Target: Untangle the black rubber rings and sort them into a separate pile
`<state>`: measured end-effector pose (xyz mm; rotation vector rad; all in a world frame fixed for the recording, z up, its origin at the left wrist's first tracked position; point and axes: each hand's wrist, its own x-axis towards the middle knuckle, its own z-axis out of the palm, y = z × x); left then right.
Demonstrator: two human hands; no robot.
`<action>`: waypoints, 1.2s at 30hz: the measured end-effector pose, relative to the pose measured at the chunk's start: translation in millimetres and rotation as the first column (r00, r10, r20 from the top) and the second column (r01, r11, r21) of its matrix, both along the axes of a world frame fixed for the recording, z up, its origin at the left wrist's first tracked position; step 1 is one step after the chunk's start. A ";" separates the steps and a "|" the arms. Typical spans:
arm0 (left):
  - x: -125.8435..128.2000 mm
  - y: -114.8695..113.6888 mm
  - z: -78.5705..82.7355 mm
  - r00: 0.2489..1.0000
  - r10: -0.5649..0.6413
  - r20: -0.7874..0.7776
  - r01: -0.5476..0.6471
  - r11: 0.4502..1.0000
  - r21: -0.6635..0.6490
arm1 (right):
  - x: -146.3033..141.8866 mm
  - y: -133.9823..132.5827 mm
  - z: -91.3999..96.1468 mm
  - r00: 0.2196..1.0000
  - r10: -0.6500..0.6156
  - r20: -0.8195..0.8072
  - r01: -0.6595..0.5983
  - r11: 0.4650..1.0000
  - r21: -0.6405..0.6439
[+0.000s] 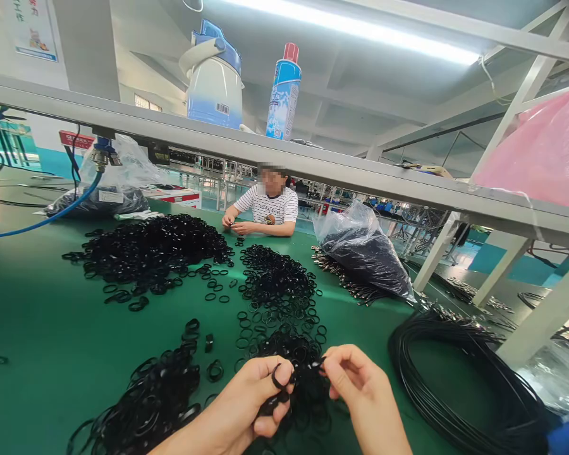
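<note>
Just above the near end of the table, my left hand (239,401) is closed around a few black rings, and one ring (274,376) stands up against its thumb. To its right, my right hand (367,395) pinches a small black ring (317,364) between thumb and fingertips, a short gap from the left. Behind and below both hands spreads a loose heap of thin black rings (291,346). Left of my left forearm is another heap of black rings (146,398), some nested together. A small ring stack (214,370) lies beside my left hand.
Farther back lie a large black ring pile (156,249) and a smaller pile (277,275). A coiled black cable bundle (410,366) and a filled plastic bag (370,259) are right. A shelf beam (313,158) crosses above. Opposite sits a co-worker (270,212), hands on small items.
</note>
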<state>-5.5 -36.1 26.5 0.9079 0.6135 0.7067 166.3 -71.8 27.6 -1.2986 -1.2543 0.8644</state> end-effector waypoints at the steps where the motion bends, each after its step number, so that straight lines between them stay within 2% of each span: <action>1: -0.2 0.1 0.4 1.000 -0.003 -0.006 0.003 1.000 -0.003 | 3.4 0.4 0.7 0.999 -0.034 -0.021 0.034 0.999 -0.004; 4: -0.2 0.5 0.5 1.000 -0.003 -0.024 0.003 1.000 -0.006 | 10.2 0.5 3.0 0.989 -0.145 0.016 0.145 0.989 -0.009; 6: 0.4 1.0 -0.7 1.000 -0.007 -0.026 0.008 1.000 0.003 | 10.8 0.5 3.6 0.981 -0.165 0.101 0.166 0.986 0.005; 10: 1.9 2.4 -4.9 0.997 -0.014 -0.071 0.017 0.999 0.049 | 4.2 0.8 1.8 0.944 -0.100 0.315 0.091 0.995 0.042; 12: 2.3 2.8 -6.5 0.994 -0.014 -0.104 0.022 0.997 0.073 | 0.1 1.3 -0.8 0.951 -0.021 0.309 0.025 1.000 -0.010; 15: 2.5 2.5 -7.1 0.991 -0.018 -0.134 0.030 0.995 0.091 | -3.5 2.3 -4.4 0.972 0.089 0.216 -0.069 0.992 -0.101; 19: 2.5 1.5 -7.4 0.986 0.029 -0.162 -0.015 0.997 0.082 | -5.7 0.6 -0.2 0.983 0.091 0.160 -0.081 0.994 -0.070; 22: 2.0 1.2 -9.2 0.986 0.066 -0.155 -0.056 0.996 0.065 | -9.8 -3.0 6.4 0.950 0.144 0.277 -0.130 0.989 -0.068; 26: 1.8 0.9 -10.7 0.984 0.069 -0.163 -0.060 0.997 0.057 | -15.7 -5.3 4.9 0.896 0.104 0.432 -0.116 0.993 0.002; 28: 2.1 0.6 -9.7 0.984 0.059 -0.169 -0.051 0.997 0.056 | -14.5 -4.1 0.6 0.924 0.091 0.372 -0.107 0.994 0.022; 31: 2.0 0.7 -7.0 0.983 0.052 -0.177 -0.043 0.998 0.054 | -3.8 -1.1 -2.9 0.988 0.051 0.143 -0.052 0.999 -0.002; 34: 1.6 2.9 -6.5 0.975 0.063 -0.215 -0.058 0.998 0.030 | 11.4 0.5 -0.3 0.994 -0.098 -0.038 0.097 0.995 -0.033; 36: 2.0 5.8 -8.9 0.964 0.058 -0.258 -0.053 0.998 0.026 | 17.2 0.6 2.7 0.982 -0.182 -0.054 0.180 0.983 -0.042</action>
